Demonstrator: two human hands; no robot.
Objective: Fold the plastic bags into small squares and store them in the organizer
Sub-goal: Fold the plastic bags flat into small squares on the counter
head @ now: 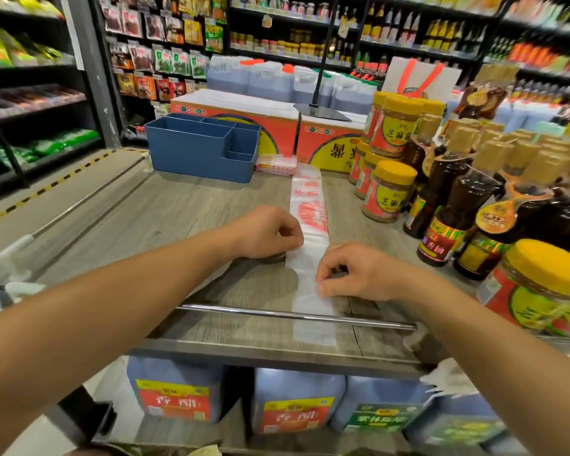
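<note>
Head view: we see a plastic bag [310, 225], folded into a long narrow strip with red print, lying on the grey wood-grain worktop [165, 209] and running from the near edge, over the metal rail [297, 315], toward the far edge. Our left hand [267, 233] pinches the strip's left edge with curled fingers. Our right hand [352, 273] pinches its right edge, nearer the rail. The blue organizer [201, 148] stands at the far edge, left of the strip, its compartments open upward. A small stack of folded bags [275, 164] lies just beside its right wall. Jars with yellow lids [389, 192] and dark bottles [451, 205] crowd the right edge.
</note>
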